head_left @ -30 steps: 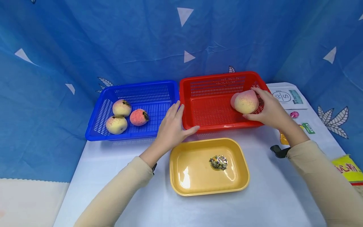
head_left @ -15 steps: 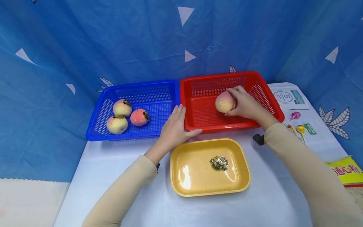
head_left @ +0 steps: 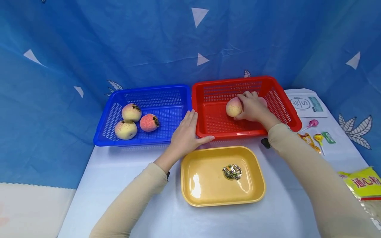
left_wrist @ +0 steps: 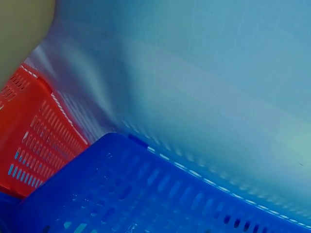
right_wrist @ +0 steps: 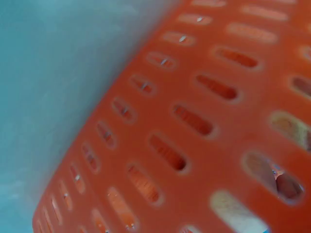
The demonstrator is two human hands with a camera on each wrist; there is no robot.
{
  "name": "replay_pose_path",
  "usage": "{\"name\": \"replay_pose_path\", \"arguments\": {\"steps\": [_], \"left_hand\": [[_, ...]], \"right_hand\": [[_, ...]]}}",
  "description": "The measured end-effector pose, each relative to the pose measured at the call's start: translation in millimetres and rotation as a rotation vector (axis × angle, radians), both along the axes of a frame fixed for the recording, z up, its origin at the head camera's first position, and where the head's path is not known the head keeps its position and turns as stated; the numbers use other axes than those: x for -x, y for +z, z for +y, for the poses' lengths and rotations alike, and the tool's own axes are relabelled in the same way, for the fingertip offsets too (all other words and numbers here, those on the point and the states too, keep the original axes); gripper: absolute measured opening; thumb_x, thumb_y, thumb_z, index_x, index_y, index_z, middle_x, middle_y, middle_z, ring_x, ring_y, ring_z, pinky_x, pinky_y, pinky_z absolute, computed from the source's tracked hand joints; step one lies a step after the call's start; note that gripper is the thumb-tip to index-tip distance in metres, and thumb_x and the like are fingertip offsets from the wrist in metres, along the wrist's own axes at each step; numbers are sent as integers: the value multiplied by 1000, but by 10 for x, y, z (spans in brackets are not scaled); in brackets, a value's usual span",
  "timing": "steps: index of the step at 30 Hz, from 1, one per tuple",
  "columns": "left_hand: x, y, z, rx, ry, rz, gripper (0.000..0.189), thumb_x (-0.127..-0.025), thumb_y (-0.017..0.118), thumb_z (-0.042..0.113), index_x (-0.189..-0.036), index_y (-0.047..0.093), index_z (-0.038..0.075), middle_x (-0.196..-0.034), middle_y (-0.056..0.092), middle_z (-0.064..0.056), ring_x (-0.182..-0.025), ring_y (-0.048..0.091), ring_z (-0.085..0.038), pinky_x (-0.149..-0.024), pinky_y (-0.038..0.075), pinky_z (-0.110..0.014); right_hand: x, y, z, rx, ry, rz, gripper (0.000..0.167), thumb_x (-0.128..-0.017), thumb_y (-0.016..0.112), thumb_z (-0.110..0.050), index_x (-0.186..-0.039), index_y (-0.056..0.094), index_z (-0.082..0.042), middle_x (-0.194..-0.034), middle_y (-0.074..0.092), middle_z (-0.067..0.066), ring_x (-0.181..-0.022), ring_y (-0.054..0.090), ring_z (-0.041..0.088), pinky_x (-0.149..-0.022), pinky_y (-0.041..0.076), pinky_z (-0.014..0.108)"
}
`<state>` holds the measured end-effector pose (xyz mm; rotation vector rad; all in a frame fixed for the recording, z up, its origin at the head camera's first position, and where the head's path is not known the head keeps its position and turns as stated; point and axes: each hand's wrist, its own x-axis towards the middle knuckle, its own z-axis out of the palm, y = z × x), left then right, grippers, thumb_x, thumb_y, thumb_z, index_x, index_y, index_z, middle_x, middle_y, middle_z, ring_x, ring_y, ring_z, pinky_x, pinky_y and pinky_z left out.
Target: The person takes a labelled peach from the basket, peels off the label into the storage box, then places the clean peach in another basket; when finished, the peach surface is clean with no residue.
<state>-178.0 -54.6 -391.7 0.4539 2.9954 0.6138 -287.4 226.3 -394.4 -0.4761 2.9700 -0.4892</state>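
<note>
In the head view, my right hand point(head_left: 252, 107) reaches into the red basket point(head_left: 238, 135) and grips a pink-and-yellow peach point(head_left: 233, 107). Another pink fruit point(head_left: 263, 101) shows partly behind that hand, mostly hidden. My left hand point(head_left: 185, 136) lies with straight fingers at the red basket's front left corner, thumb along its front rim. To its left, the blue basket point(head_left: 143, 142) holds two pale peaches point(head_left: 131, 112) and a redder fruit point(head_left: 149, 122). The right wrist view is filled by the slotted red basket wall point(right_wrist: 194, 121).
A yellow tray point(head_left: 190, 201) with a shiny wrapped item point(head_left: 232, 172) stands in front of the baskets. On the right lie a white packet point(head_left: 308, 103), lollipops point(head_left: 318, 137), a green packet point(head_left: 328, 138) and a yellow bag point(head_left: 364, 183). A blue curtain point(head_left: 166, 43) hangs behind.
My right hand has moved left and lower inside the red basket with the peach, uncovering the sweets on the right. My left hand has settled against the red basket's corner.
</note>
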Motion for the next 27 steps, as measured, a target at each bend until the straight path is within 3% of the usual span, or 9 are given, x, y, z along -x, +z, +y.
{"name": "replay_pose_path", "arguments": {"steps": [12, 20, 27], "left_hand": [[-14, 32, 19, -6, -3, 0, 114, -79, 61, 76, -158, 21, 5, -167, 17, -10, -156, 10, -24, -125, 20, -44], [-48, 47, 1, -23, -39, 22, 104, -83, 65, 68, -157, 26, 7, -166, 22, -9, -156, 13, -23, -124, 22, -45], [-153, 117, -171, -72, -24, 40, 95, -87, 65, 62, -157, 27, 8, -166, 22, -6, -156, 12, -22, -123, 25, -48]], "right_hand": [[-11, 23, 1, -38, -7, -77, 96, -78, 83, -28, -151, 31, 7, -145, 37, 31, -130, 29, 45, -116, 26, 61], [-53, 55, 23, -29, 0, -60, 84, -82, 78, -19, -148, 34, 8, -141, 40, 32, -131, 31, 47, -117, 23, 59], [-115, 120, -6, 5, 5, -12, 83, -86, 76, -26, -149, 34, 6, -140, 42, 29, -129, 35, 45, -114, 26, 61]]}}
